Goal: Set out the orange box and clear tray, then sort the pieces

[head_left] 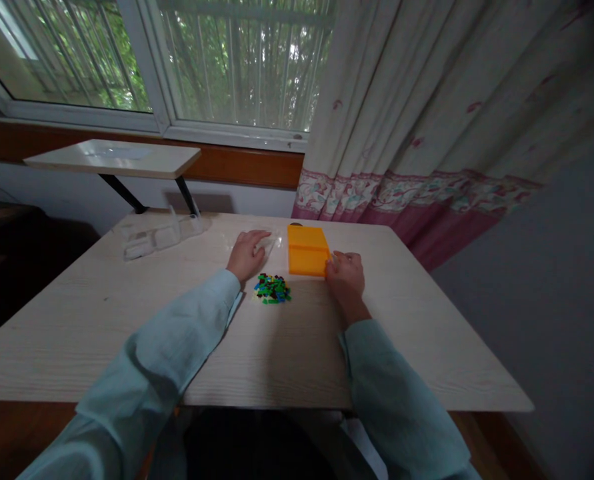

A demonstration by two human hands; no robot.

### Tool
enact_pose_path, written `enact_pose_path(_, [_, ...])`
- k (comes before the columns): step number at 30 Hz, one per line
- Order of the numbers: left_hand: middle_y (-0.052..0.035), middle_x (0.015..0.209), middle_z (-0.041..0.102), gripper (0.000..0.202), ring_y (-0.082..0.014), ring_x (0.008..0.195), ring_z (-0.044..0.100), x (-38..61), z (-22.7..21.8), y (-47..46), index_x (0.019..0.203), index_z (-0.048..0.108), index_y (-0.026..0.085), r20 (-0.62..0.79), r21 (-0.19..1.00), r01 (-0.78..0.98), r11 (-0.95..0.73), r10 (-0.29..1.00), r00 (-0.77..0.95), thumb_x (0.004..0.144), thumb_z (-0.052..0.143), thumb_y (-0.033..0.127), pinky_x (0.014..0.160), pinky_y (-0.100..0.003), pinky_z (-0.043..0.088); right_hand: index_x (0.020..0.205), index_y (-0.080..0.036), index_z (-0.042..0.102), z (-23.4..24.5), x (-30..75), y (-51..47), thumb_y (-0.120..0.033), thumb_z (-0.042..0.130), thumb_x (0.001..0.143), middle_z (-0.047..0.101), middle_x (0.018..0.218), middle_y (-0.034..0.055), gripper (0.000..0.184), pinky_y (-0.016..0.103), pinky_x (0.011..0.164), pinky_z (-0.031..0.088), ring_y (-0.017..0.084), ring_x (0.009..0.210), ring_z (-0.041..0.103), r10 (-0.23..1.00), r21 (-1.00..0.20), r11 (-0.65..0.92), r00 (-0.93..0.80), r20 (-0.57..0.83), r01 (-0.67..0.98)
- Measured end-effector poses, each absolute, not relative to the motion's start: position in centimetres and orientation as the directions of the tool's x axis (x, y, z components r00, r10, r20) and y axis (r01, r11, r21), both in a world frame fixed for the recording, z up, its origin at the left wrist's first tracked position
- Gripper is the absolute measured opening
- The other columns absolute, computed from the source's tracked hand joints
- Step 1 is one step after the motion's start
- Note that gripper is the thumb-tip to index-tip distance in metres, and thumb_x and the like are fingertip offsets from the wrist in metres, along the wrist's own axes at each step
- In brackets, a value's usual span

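A small heap of green, blue, yellow and dark building bricks (273,289) lies on the table between my hands. Just behind it, my left hand (248,255) has its thumb and fingers closed on a crumpled clear plastic bag (275,243). An orange plastic box (307,252) stands to the right of the bag, behind the bricks. My right hand (347,275) is closed at the box's right front edge, with its fingertips against that side. Part of its grip is hidden behind the hand.
Clear plastic containers (163,236) stand at the back left of the pale wooden table (217,360). Above them is a raised shelf (121,159) on black legs. A dark round object (295,225) sits behind the box. A curtain (371,193) hangs along the back right edge.
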State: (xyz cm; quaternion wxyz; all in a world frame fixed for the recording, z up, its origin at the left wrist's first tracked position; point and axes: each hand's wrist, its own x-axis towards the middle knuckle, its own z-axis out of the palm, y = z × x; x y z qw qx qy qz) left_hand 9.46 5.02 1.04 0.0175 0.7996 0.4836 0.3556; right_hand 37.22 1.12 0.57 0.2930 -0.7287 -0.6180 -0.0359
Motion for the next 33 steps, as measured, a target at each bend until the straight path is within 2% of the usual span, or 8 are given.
enact_pose_path(2, [-0.0058,0.125,0.058,0.040,-0.0236,0.115,0.047,7.8,0.8,4.9,0.120,0.060,0.021,0.597,0.334,0.816,-0.471,0.776,0.203,0.084,0.046,0.016,0.103,-0.042,0.036,0.114,-0.017,0.066,0.3,37.0,1.3,-0.030,0.051,0.087,0.056,0.112,0.0124,0.034,0.038,0.091,0.040,0.025,0.103,0.052,0.838,-0.350,0.087,0.122,0.533,0.933])
enact_pose_path(4, [-0.0068,0.122,0.059,0.037,-0.0265,0.116,0.045,6.2,0.3,5.0,0.115,0.064,0.022,0.591,0.284,0.866,-0.411,0.786,0.179,0.082,0.049,0.016,0.102,-0.045,0.036,0.106,-0.018,0.069,0.1,36.2,1.3,-0.029,0.052,0.087,0.060,0.106,0.0096,0.028,0.037,0.093,0.038,0.024,0.100,0.051,0.812,-0.309,0.232,-0.009,0.583,0.922])
enact_pose_path(9, [-0.0095,0.122,0.058,0.027,-0.0273,0.117,0.046,4.6,-1.1,5.7,0.106,0.068,0.021,0.544,0.233,0.880,-0.414,0.806,0.235,0.085,0.051,0.024,0.103,-0.046,0.039,0.099,-0.021,0.072,-0.5,33.6,0.5,-0.031,0.057,0.088,0.065,0.099,0.0071,0.021,0.036,0.087,0.038,0.022,0.096,0.052,0.796,-0.247,0.446,-0.255,0.549,0.860])
enact_pose_path(16, [-0.0101,0.121,0.059,0.028,-0.0222,0.112,0.055,6.8,-1.5,5.1,0.103,0.070,0.019,0.471,0.259,0.787,-0.560,0.785,0.403,0.086,0.049,0.023,0.101,-0.040,0.045,0.097,-0.019,0.072,-2.1,33.7,1.0,-0.023,0.055,0.089,0.065,0.092,0.0090,0.020,0.036,0.082,0.042,0.022,0.090,0.055,0.813,-0.373,0.484,-0.250,0.526,0.791])
enact_pose_path(22, [-0.0095,0.120,0.060,0.027,-0.0247,0.107,0.055,8.7,-0.9,4.2,0.106,0.071,0.022,0.462,0.226,0.760,-0.609,0.754,0.467,0.086,0.053,0.024,0.099,-0.044,0.044,0.095,-0.019,0.073,-2.2,34.1,1.5,-0.019,0.055,0.086,0.066,0.091,0.0094,0.020,0.036,0.083,0.045,0.022,0.089,0.057,0.813,-0.410,0.501,-0.251,0.526,0.762])
enact_pose_path(27, [-0.0090,0.118,0.061,0.030,-0.0243,0.107,0.055,9.3,-0.9,4.0,0.113,0.067,0.022,0.466,0.291,0.737,-0.610,0.763,0.448,0.087,0.053,0.024,0.099,-0.044,0.044,0.091,-0.019,0.073,-1.8,34.6,1.4,-0.023,0.057,0.085,0.067,0.090,0.0092,0.017,0.038,0.086,0.043,0.022,0.089,0.057,0.807,-0.348,0.477,-0.244,0.538,0.807])
enact_pose_path(31, [-0.0096,0.119,0.059,0.032,-0.0213,0.110,0.055,9.6,-1.2,3.9,0.117,0.063,0.019,0.508,0.406,0.648,-0.644,0.749,0.426,0.087,0.053,0.023,0.100,-0.039,0.045,0.090,-0.019,0.073,-1.5,35.1,1.1,-0.025,0.057,0.085,0.068,0.090,0.0090,0.018,0.041,0.090,0.040,0.024,0.090,0.055,0.804,-0.241,0.425,-0.241,0.543,0.873])
enact_pose_path(33, [-0.0096,0.117,0.059,0.031,-0.0193,0.109,0.056,9.6,-1.3,3.9,0.117,0.062,0.018,0.526,0.470,0.592,-0.654,0.747,0.407,0.088,0.051,0.023,0.099,-0.036,0.047,0.096,-0.018,0.072,-1.3,35.2,0.9,-0.026,0.055,0.086,0.068,0.094,0.0098,0.021,0.041,0.091,0.040,0.024,0.092,0.055,0.805,-0.225,0.416,-0.241,0.542,0.881])
